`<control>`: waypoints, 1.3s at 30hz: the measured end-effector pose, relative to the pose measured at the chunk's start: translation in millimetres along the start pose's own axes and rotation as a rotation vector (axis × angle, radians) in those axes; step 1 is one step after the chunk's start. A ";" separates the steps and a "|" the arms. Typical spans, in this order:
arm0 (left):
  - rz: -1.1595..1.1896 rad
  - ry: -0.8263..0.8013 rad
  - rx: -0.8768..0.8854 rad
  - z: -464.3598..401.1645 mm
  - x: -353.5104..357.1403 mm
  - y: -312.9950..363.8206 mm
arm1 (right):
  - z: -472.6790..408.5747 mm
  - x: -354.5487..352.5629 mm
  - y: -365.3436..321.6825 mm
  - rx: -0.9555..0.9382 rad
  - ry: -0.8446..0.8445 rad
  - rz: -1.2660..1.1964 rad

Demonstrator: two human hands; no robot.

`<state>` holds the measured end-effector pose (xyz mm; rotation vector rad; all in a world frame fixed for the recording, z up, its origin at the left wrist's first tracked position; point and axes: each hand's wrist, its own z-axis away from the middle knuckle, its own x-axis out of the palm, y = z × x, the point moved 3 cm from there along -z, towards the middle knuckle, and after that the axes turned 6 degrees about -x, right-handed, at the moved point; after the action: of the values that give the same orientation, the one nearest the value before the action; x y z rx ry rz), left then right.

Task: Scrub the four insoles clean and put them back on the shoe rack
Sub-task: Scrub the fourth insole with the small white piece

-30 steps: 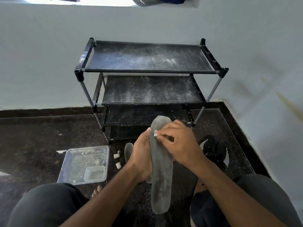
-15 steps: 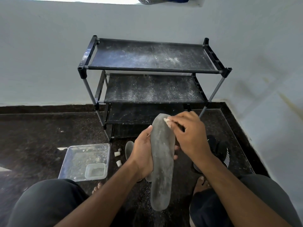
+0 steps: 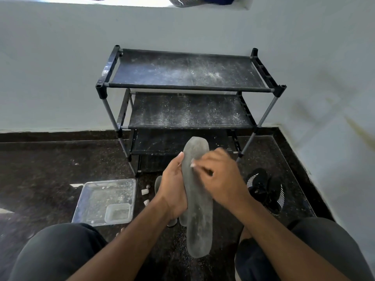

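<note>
The shoe rack point(image 3: 188, 88) stands at twelve o'clock against the pale wall point(image 3: 60, 67), its black shelves dusted with white specks and holding no insoles. The dark speckled floor point(image 3: 40, 169) spreads beneath it. At three o'clock, near the rack's right leg, a pair of black shoes point(image 3: 265, 189) with white stripes sits on the floor. At nine o'clock lies a clear plastic tray point(image 3: 105, 201), with a smaller clear tub point(image 3: 117, 212) in its near right corner.

In the centre, the grey insole point(image 3: 197, 209) is held upright in the air, its toe end pointing toward the rack and its heel end toward the person's lap. The left hand point(image 3: 172, 191) grips it along its left edge, thumb lying up the side and fingers wrapped behind (they are hidden). The right hand point(image 3: 221, 179) is blurred; its fingers are curled and pinch a small white scrubbing piece point(image 3: 192, 164) against the upper face of the insole.

More grey insoles point(image 3: 158, 184) lie on the floor behind the left hand, partly hidden, so their number cannot be told. Between these and the tray are a few small white bits point(image 3: 145, 192).
</note>
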<state>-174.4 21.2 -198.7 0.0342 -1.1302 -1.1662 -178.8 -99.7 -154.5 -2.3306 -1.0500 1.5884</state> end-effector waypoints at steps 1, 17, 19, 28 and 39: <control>0.006 0.005 -0.001 0.3 -1.3 2.5 | 3.8 2.5 -5.0 -0.056 -0.046 -0.047; -0.008 -0.011 0.003 -1.2 -0.8 2.0 | -4.2 -16.0 9.5 0.037 0.109 0.000; -0.005 -0.011 -0.005 -2.0 -0.9 2.2 | -3.1 -6.0 2.7 -0.026 0.001 0.008; -0.005 0.043 0.008 -2.5 -9.2 5.2 | -2.9 -13.1 11.8 0.067 0.044 0.013; 0.026 0.080 0.024 -4.0 -8.6 7.6 | -2.6 -14.2 5.8 -0.037 0.065 0.076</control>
<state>-165.8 29.0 -202.4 0.0839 -1.0708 -1.1189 -176.8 -111.9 -145.1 -2.4568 -0.9967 1.5195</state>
